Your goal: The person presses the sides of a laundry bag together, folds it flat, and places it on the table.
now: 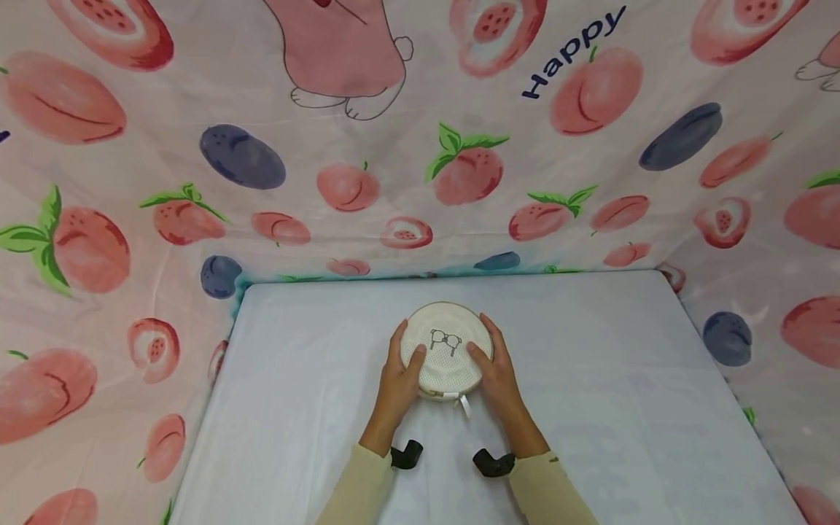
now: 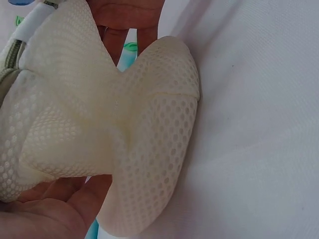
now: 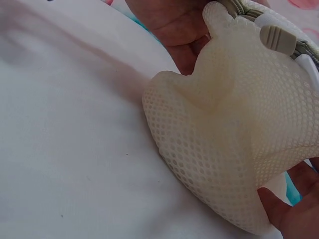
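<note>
Table point(image 1: 623, 364) under pouch point(image 1: 449, 370) white, fruit-printed cloth point(image 1: 394, 153) behind

Bare left hand point(image 1: 397, 373) and bare right hand point(image 1: 502, 375) face each other, both in a two-sided grip, thumbs point(image 1: 416, 359) uppermost and angled inward. Beige-sleeved left forearm point(image 1: 357, 485) and beige-sleeved right forearm point(image 1: 550, 488) extend forward, converging.

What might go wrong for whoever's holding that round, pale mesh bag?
The mesh bag has a soft side wall that is buckled inward, so squeezing harder might crumple it further. The left grip and right grip hold it from opposite sides; if one slips, it may tip. The white tag hanging off its near edge could perhaps catch on something.
</note>
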`<state>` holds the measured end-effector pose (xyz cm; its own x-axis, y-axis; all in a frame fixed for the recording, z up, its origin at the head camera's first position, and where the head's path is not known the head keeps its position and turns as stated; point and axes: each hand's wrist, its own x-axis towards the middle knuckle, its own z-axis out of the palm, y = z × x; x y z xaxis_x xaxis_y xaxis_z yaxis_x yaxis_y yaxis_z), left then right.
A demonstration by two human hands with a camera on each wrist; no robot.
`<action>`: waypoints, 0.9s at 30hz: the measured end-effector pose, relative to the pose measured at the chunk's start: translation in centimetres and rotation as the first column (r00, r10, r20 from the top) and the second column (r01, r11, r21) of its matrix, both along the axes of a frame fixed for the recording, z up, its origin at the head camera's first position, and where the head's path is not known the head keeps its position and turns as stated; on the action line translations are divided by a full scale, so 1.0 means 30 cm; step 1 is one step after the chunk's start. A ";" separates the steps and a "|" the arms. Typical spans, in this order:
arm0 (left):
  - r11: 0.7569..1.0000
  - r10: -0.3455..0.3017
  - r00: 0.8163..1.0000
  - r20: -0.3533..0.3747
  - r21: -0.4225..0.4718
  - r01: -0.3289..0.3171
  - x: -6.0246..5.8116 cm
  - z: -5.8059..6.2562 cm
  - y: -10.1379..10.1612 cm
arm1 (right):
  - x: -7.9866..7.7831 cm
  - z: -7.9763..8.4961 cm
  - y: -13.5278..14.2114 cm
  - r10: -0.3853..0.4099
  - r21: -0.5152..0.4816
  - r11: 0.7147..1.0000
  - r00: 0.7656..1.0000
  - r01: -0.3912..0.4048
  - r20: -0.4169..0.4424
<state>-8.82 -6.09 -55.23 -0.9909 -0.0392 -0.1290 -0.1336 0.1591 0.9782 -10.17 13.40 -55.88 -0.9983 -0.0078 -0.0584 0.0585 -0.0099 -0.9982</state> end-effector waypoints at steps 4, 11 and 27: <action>1.000 0.000 1.000 -0.003 -0.010 0.000 -0.004 -0.010 0.002 | -0.006 -0.005 0.003 0.004 0.013 1.000 1.000 -0.004 0.023; 1.000 0.011 1.000 0.005 -0.022 -0.011 -0.010 -0.028 0.002 | 0.005 0.014 -0.001 0.004 0.070 0.998 0.999 -0.006 0.036; 0.997 0.008 0.999 0.043 -0.076 -0.005 -0.007 -0.052 0.003 | -0.011 -0.078 0.012 -0.009 0.193 0.981 0.997 -0.006 0.077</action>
<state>-9.04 -6.01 -56.78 -0.9841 -0.0567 -0.1680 -0.1767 0.2312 0.9567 -10.50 13.77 -58.22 -0.9907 0.0129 -0.1355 0.1356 0.1821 -0.9739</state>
